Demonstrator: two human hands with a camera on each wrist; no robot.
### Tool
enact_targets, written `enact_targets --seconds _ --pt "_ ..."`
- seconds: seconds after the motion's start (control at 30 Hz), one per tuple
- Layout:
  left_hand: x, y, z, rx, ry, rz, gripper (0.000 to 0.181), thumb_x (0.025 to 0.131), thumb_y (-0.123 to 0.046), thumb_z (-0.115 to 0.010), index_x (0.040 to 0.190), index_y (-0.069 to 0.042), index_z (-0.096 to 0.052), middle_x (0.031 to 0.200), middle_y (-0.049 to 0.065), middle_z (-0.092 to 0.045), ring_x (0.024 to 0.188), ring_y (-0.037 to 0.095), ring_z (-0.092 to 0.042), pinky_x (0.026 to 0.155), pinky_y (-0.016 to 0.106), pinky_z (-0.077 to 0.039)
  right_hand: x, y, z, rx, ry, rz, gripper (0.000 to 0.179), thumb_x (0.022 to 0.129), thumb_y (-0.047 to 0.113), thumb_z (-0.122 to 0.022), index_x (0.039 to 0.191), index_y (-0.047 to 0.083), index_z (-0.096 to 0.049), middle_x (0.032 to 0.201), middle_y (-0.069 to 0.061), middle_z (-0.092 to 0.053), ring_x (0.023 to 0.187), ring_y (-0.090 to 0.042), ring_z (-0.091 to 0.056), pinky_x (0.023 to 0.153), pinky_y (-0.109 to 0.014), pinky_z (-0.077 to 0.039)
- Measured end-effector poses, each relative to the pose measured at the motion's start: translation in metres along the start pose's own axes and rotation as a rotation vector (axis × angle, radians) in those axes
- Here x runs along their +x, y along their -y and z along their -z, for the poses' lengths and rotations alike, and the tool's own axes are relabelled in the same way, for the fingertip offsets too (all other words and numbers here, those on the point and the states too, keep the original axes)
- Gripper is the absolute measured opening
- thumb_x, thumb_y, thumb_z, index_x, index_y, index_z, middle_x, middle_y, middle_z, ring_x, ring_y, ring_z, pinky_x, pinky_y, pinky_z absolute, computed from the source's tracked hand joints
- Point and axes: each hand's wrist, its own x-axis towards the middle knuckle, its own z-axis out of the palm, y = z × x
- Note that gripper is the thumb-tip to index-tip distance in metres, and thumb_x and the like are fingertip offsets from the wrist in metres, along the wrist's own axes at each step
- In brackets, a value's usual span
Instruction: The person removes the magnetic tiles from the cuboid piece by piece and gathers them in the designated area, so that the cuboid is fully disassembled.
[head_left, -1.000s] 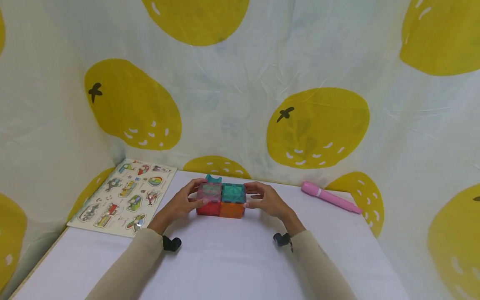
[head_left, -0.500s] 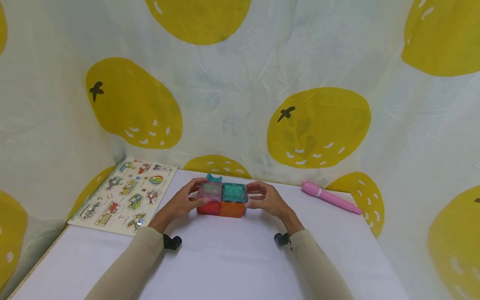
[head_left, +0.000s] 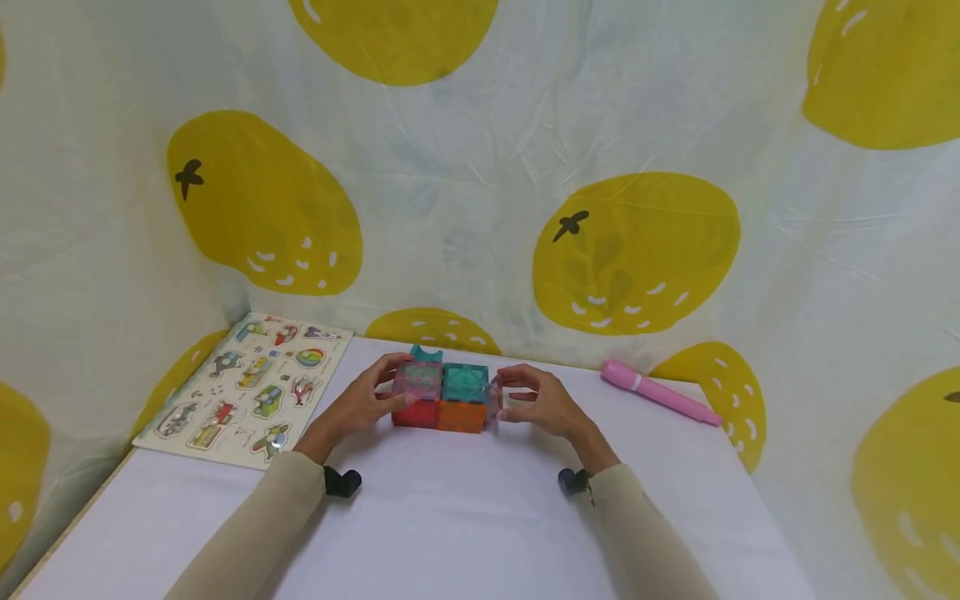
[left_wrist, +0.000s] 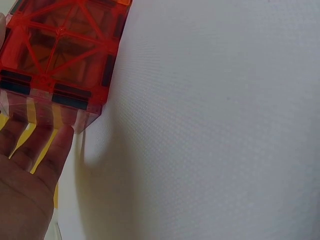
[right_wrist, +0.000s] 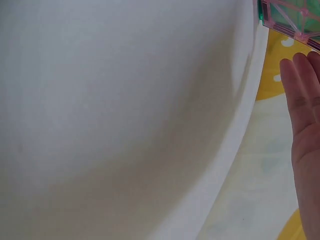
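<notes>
Translucent magnetic tiles form two joined boxes on the table. The left box has a pink top (head_left: 417,381) and red front (head_left: 416,414); the right one has a teal top (head_left: 465,383) and orange front (head_left: 461,417). My left hand (head_left: 367,402) grips the left box, thumb at the front, fingers along its side, as the red tile (left_wrist: 61,45) in the left wrist view also shows. At the right end a pale pink magnetic tile (head_left: 492,401) slants outward, held at its edges by my right hand (head_left: 546,403). A teal piece (head_left: 427,354) stands behind the left box.
A sticker-like picture board (head_left: 247,392) with vehicles lies at the left. To the right rests a pink marker-shaped stick (head_left: 663,395). A fabric backdrop (head_left: 465,208) with yellow fruit prints rises behind the white table (head_left: 450,517).
My right hand has moved slightly right, and the pale pink end tile now slants away from the right box. The left hand keeps its grip on the left box.
</notes>
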Motion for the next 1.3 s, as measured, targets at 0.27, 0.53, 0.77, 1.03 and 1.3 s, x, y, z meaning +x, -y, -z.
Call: enact_targets --seconds 0.27,0.53,0.77,1.03,1.3 --pt "0.002 0.001 0.001 0.013 -0.001 -0.021 0.077 0.096 -0.037 -0.080 0.160 -0.027 -0.039 0.168 0.010 -0.040 0.157 0.041 -0.036 0.125 0.060 -0.039 -0.007 0.001 0.006 -0.070 -0.050 0.028 0.064 0.079 0.013 -0.094 0.135 0.005 -0.065 0.132 -0.014 -0.071 0.124 -0.036 -0.070 0.111 -0.057 -0.055" --pt "0.002 0.001 0.004 0.015 -0.008 -0.017 0.075 0.096 -0.036 -0.080 0.159 -0.029 -0.039 0.168 0.009 -0.040 0.158 0.042 -0.034 0.126 0.061 -0.036 -0.014 -0.008 0.017 0.043 -0.152 -0.003 0.062 0.084 0.012 -0.090 0.139 0.003 -0.061 0.136 -0.017 -0.070 0.123 -0.030 -0.072 0.105 -0.038 -0.060" --pt "0.002 0.002 0.003 0.010 -0.004 -0.013 0.075 0.096 -0.035 -0.080 0.159 -0.028 -0.040 0.168 0.010 -0.040 0.159 0.041 -0.034 0.127 0.061 -0.036 -0.021 -0.018 0.037 0.042 -0.187 -0.076 0.063 0.086 0.012 -0.090 0.141 0.003 -0.059 0.138 -0.019 -0.068 0.125 -0.032 -0.071 0.099 -0.027 -0.061" --pt "0.001 0.002 0.001 0.009 -0.005 -0.003 0.076 0.096 -0.037 -0.080 0.159 -0.029 -0.039 0.169 0.009 -0.039 0.159 0.041 -0.033 0.127 0.061 -0.035 -0.027 -0.028 0.053 -0.087 -0.184 -0.140 0.061 0.086 0.021 -0.091 0.138 0.007 -0.062 0.139 -0.015 -0.068 0.133 -0.037 -0.064 0.112 -0.053 -0.055" --pt "0.002 0.001 0.000 0.007 -0.006 0.015 0.076 0.095 -0.038 -0.081 0.159 -0.031 -0.039 0.169 0.008 -0.038 0.159 0.041 -0.032 0.127 0.061 -0.035 -0.033 -0.031 0.069 -0.302 -0.142 -0.177 0.061 0.085 0.032 -0.090 0.137 0.010 -0.066 0.138 -0.011 -0.069 0.137 -0.038 -0.059 0.114 -0.060 -0.050"
